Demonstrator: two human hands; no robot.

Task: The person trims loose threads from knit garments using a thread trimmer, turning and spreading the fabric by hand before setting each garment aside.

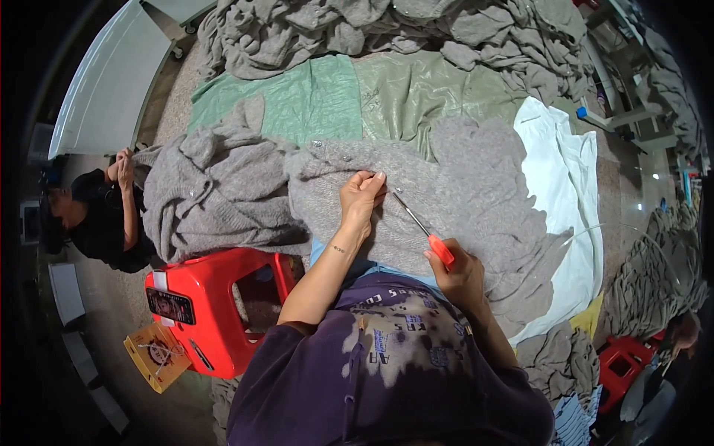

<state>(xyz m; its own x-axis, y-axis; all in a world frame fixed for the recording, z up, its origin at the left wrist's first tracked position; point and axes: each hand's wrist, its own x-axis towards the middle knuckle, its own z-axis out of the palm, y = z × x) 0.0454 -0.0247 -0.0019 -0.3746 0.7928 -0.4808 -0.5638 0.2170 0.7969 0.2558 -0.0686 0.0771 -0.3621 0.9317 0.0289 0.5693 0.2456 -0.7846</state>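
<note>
A fuzzy grey knit garment (416, 160) is spread in front of me, with small shiny bits along its upper edge. My left hand (361, 199) is closed on it, thumb and fingertips pinched together near its middle. My right hand (461, 275) is wrapped around a red-handled tool (442, 253) with a slim metal shaft. The shaft slants up and left, and its tip meets the knit just right of my left fingertips, beside a small shiny piece (399, 191). I cannot make out the tip's shape.
Grey garments lie in a bunched pile (223, 186) at left and a large heap (320, 33) at the back. Green sheeting (320, 100) and white sheeting (561, 149) lie underneath. A red stool (212, 275) holds a phone (169, 306). Another person (100, 215) sits at left.
</note>
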